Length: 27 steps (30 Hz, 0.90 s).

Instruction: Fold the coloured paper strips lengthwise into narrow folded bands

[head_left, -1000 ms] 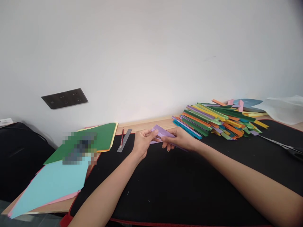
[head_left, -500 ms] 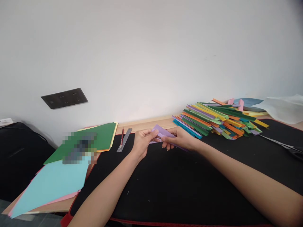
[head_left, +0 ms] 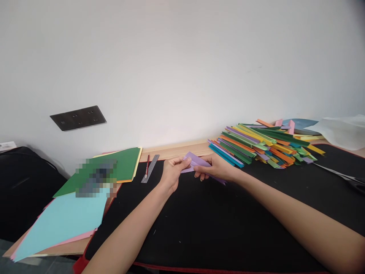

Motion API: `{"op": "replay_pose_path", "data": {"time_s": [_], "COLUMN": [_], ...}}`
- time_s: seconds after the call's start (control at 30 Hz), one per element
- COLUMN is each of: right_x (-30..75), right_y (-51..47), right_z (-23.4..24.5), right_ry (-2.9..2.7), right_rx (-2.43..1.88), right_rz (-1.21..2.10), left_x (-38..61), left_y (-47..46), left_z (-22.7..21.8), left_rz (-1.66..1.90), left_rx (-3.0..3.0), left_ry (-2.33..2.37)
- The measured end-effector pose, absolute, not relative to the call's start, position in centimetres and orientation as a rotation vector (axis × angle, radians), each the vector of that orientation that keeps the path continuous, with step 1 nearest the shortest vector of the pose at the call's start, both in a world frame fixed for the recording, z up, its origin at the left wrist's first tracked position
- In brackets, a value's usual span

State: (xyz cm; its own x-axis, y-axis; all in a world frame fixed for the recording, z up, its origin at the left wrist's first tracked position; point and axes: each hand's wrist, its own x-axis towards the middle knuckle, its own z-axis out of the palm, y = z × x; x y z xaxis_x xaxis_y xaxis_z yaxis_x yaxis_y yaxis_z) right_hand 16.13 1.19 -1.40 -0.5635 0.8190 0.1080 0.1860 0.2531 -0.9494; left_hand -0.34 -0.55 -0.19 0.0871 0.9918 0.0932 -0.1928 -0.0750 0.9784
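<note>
A folded purple paper strip (head_left: 196, 161) is held just above the black mat (head_left: 216, 220), between both hands. My left hand (head_left: 172, 171) pinches its left end with thumb and fingers. My right hand (head_left: 216, 168) grips the strip from the right, fingers curled under it and thumb on top. Part of the strip is hidden under my right hand, and a purple tip shows past it toward the right.
A heap of coloured paper strips (head_left: 262, 146) lies at the back right. A metal ruler (head_left: 150, 168) and a red pencil (head_left: 147, 165) lie at the mat's left edge. Green (head_left: 125, 167) and light blue sheets (head_left: 62, 222) are stacked left. Scissors (head_left: 342, 177) and white paper (head_left: 342, 131) sit far right.
Both hands keep their hold on the purple strip in nearly the same place; the fingers have shifted slightly along it.
</note>
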Motion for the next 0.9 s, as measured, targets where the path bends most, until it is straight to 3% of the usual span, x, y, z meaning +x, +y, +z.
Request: {"op": "replay_pose_path", "data": {"time_s": [0.9], "right_x": [16.03], "right_y": [1.18], "right_z": [-0.85], "right_ry": [-1.941], "right_rx": [-0.937], "right_rz": [1.199], "left_x": [0.17], "left_y": [-0.89], "left_z": [-0.19], "left_rz": [1.277], "left_rx": [1.371], "left_ry": [0.984]}}
